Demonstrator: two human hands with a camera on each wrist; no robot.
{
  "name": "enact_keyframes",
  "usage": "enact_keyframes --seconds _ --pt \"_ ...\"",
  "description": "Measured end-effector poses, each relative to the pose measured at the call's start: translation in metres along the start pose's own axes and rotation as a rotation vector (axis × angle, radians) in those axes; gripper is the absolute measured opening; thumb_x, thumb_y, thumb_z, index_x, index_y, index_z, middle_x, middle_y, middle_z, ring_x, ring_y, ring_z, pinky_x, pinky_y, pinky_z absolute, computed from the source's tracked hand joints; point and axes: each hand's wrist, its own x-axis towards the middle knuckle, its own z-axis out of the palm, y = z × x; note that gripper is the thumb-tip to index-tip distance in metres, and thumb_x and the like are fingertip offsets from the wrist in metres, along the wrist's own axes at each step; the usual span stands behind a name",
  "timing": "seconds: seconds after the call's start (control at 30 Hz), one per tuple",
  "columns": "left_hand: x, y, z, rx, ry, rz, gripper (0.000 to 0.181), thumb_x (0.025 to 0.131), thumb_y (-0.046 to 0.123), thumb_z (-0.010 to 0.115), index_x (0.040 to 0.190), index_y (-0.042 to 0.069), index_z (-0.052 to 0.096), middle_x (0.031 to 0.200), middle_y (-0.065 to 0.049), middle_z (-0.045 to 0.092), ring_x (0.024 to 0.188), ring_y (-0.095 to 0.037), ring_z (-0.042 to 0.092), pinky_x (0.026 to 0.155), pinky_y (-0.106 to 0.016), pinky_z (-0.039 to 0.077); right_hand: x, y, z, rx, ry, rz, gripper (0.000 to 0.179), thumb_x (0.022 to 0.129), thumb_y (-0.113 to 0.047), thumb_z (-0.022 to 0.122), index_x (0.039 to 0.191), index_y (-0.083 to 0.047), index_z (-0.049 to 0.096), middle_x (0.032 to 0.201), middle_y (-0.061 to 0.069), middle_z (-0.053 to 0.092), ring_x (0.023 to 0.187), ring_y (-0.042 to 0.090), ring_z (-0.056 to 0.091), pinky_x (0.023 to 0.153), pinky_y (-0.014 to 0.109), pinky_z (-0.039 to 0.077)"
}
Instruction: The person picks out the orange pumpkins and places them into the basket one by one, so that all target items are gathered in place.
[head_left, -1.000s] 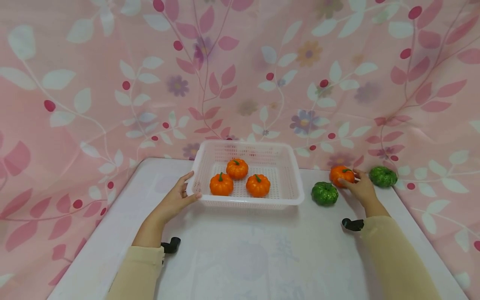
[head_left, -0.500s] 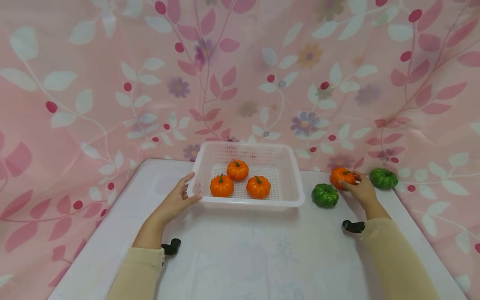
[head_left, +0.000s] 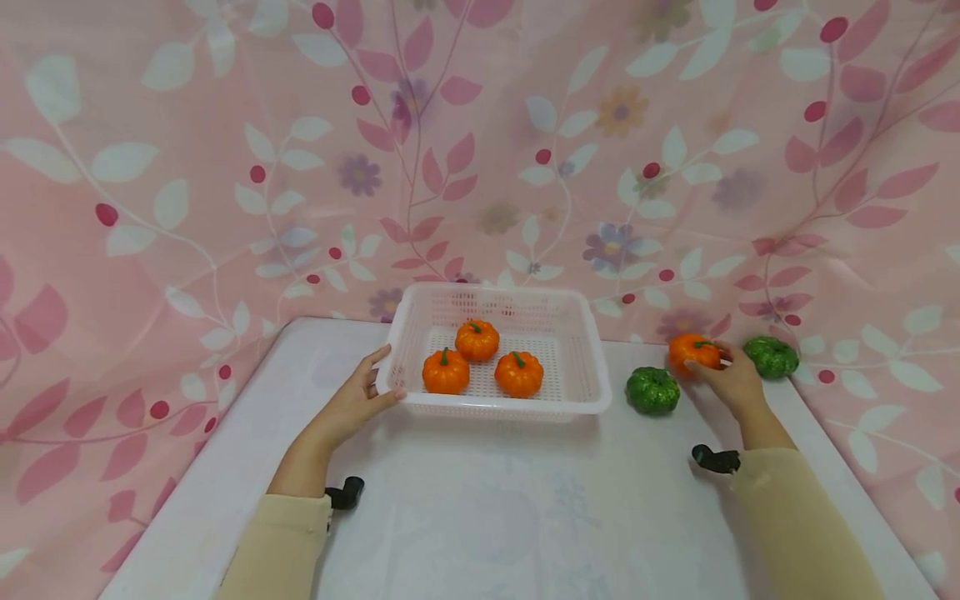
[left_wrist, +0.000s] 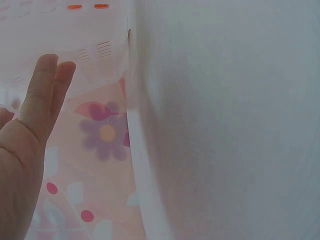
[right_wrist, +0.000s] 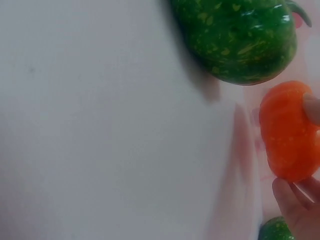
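Note:
A white plastic basket (head_left: 491,402) stands on the table with 3 orange toy pumpkins (head_left: 519,374) inside. My left hand (head_left: 351,407) holds its left end, thumb at the front corner; in the left wrist view two straight fingers (left_wrist: 37,102) lie along the basket's outer wall. Right of the basket, my right hand (head_left: 735,382) grips another orange pumpkin (head_left: 692,353) between thumb and fingers; I cannot tell whether it is off the table. A green pumpkin (head_left: 652,391) sits just left of that hand, and a second green pumpkin (head_left: 771,357) just right of it.
The white-covered table (head_left: 480,500) runs back to a pink floral curtain (head_left: 480,167), which also hangs at both sides. A black wrist-camera piece (head_left: 345,493) sticks out at the left sleeve, and a similar black piece (head_left: 716,459) at the right one.
My right hand and the orange pumpkin in it have shifted slightly to the right, away from the nearer green pumpkin. The left hand and the basket hold their place.

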Motion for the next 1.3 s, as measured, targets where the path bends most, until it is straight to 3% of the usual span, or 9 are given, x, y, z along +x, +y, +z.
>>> enact_keyframes --seconds 0.1,0.33,0.77,0.93,1.3 --pt "0.0 0.0 0.0 0.005 0.004 -0.006 0.094 0.092 0.036 0.074 0.161 0.029 0.011 0.161 -0.033 0.006 0.144 -0.048 0.025 0.111 -0.061 0.029 -0.003 -0.002 -0.002 -0.002 0.012 -0.016 0.095 0.095 -0.052 0.063 0.156 0.004 0.018 0.153 0.038 0.025 0.133 0.057 0.033 0.105 0.066 0.035" --pt "0.0 0.003 0.001 -0.022 -0.002 -0.004 0.095 0.092 0.033 0.074 0.162 0.029 0.009 0.159 -0.031 0.02 0.128 -0.038 0.048 0.109 -0.057 0.037 -0.014 -0.007 -0.008 -0.002 0.018 -0.031 0.092 0.095 -0.049 0.065 0.156 0.005 0.02 0.153 0.038 0.027 0.131 0.057 0.036 0.103 0.066 0.036" --pt "-0.002 0.003 0.001 -0.022 0.008 -0.016 0.095 0.091 0.035 0.075 0.161 0.032 0.011 0.161 -0.03 0.014 0.132 -0.04 0.043 0.111 -0.058 0.034 -0.03 -0.023 -0.017 -0.003 -0.005 -0.03 0.092 0.094 -0.05 0.065 0.157 0.002 0.021 0.153 0.038 0.026 0.132 0.059 0.036 0.1 0.066 0.04" --pt "-0.001 0.003 0.002 -0.047 0.002 -0.015 0.095 0.092 0.032 0.075 0.161 0.031 0.01 0.158 -0.028 0.024 0.124 -0.037 0.049 0.11 -0.056 0.036 -0.038 -0.027 -0.02 -0.022 -0.002 -0.042 0.091 0.095 -0.05 0.064 0.156 0.003 0.022 0.152 0.039 0.027 0.131 0.06 0.037 0.099 0.066 0.04" --pt "0.002 -0.002 0.002 -0.023 0.012 -0.002 0.093 0.092 0.034 0.075 0.161 0.03 0.013 0.157 -0.029 0.025 0.119 -0.033 0.051 0.109 -0.055 0.037 -0.054 -0.039 -0.023 -0.037 0.0 -0.048 0.09 0.095 -0.048 0.065 0.157 0.002 0.022 0.152 0.037 0.029 0.131 0.057 0.038 0.097 0.063 0.041"
